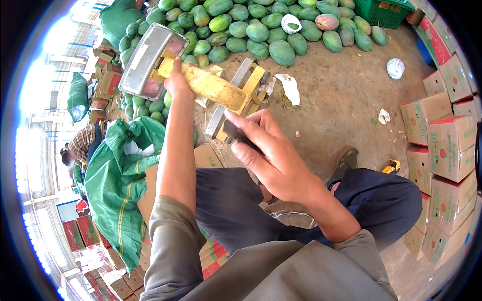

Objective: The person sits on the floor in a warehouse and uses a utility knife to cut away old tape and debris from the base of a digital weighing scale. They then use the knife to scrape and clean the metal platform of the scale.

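Note:
A worn yellow metal device [216, 90] is held up in front of me, with a shiny silver rectangular housing [143, 57] at its left end and silver bars at its right end. My left hand [178, 83] is closed around its yellow part, close beside the housing. My right hand [273, 158] pinches a small dark flat piece [236, 131] between thumb and fingers, right at the lower silver bar. Whether that piece touches the bar, and what kind of thing it is, I cannot tell.
A heap of green mangoes [256, 31] covers the floor ahead, with a green crate [384, 12] behind. Stacked cartons [452, 148] line the right. A green woven sack [113, 185] stands left, near another person [83, 143]. A white foam net [395, 68] and paper scraps [288, 89] lie on the floor.

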Demonstrator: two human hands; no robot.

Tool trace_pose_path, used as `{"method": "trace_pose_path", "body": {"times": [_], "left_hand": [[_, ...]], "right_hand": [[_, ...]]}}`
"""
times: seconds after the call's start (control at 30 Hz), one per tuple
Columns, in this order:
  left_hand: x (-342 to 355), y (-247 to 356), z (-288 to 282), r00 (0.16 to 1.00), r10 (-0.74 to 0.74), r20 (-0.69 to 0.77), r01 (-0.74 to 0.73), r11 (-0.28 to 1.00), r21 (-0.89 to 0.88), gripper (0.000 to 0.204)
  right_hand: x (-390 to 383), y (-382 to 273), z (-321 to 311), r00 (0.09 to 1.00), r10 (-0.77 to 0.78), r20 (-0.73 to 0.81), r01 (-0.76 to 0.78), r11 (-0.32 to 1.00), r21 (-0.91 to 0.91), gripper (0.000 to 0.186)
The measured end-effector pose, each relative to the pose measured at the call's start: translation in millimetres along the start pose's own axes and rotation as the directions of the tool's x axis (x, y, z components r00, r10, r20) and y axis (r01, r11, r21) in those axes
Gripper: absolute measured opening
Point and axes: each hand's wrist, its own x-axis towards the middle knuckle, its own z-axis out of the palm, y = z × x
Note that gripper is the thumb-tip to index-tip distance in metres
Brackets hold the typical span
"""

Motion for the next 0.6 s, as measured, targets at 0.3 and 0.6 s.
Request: {"method": "trace_pose_path", "body": {"times": [0.3,0.6], "left_hand": [[0.3,-0.4,1.7,1.000,0.013,-0.020,-0.012,1.000,0.024,0.035],[-3.9,1.4,3.3,1.000,0.016,-0.022,-0.015,1.000,0.020,0.035]], "right_hand": [[0.3,-5.2,3.1,0.997,0.041,-0.070,-0.041,0.999,-0.001,0.040],[0.0,-9.4,0.4,0.998,0.044,-0.053,-0.045,0.999,-0.025,0.041]]}}
